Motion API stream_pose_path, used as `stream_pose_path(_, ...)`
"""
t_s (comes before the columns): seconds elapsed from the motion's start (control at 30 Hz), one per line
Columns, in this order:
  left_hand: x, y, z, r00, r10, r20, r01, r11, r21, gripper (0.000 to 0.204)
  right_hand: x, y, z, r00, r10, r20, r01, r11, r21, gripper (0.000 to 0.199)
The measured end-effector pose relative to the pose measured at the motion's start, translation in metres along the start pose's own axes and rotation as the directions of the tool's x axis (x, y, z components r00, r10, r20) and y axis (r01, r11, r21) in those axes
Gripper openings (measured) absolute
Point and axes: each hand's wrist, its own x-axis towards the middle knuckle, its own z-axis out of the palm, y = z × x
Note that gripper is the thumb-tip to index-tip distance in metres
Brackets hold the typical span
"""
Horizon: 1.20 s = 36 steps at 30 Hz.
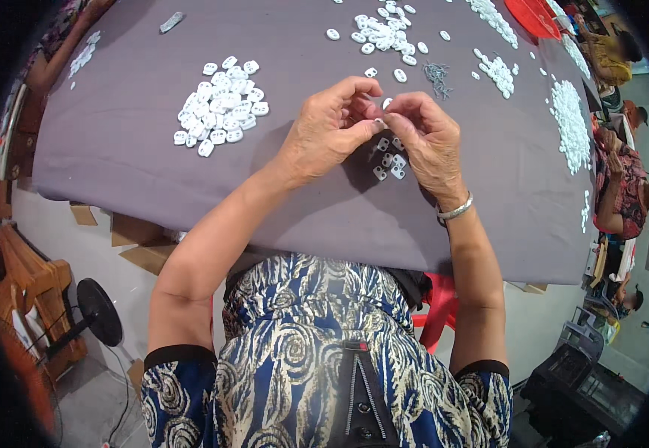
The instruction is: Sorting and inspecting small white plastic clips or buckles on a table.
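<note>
My left hand and my right hand meet above the grey-covered table, fingertips pinched together. Between them is a small white plastic piece, mostly hidden by the fingers. Just under my right hand lies a little group of small white pieces with dark holes. A larger heap of white rounded pieces with holes lies left of my left hand. Beyond my hands are loose white oval pieces and a small tangle of thin grey metal pins or wires. A silvery bracelet circles my right wrist.
More white pieces lie in piles along the table's right side, near a red basket. A grey bundle rests far left. Other people sit at the right; another person's arm shows upper left. A black fan stands lower left.
</note>
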Motion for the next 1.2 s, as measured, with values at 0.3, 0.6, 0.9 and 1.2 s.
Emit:
stream_pose_path(0.3,0.0,-0.001,-0.004,1.0,-0.025,0.001,0.025,0.999,0.045,0.036,0.003,0.001,-0.011,0.989,-0.054,0.14,0.093,0.953,-0.287,0.006)
stream_pose_path(0.6,0.001,-0.004,0.0,1.0,-0.007,-0.023,0.008,0.999,0.036,0.033,-0.001,0.003,-0.007,0.997,0.013,0.079,-0.001,0.988,-0.155,0.005)
stream_pose_path(0.9,-0.002,0.0,-0.003,0.998,-0.032,-0.052,0.034,0.999,0.036,0.033,0.003,-0.002,-0.011,0.993,0.01,0.115,0.021,0.964,-0.263,0.008)
stream_pose_path(1.2,-0.001,0.003,0.002,0.996,-0.03,-0.089,0.041,0.992,0.115,0.034,0.023,0.038,-0.082,0.959,-0.081,-0.273,-0.073,0.856,-0.511,0.006)
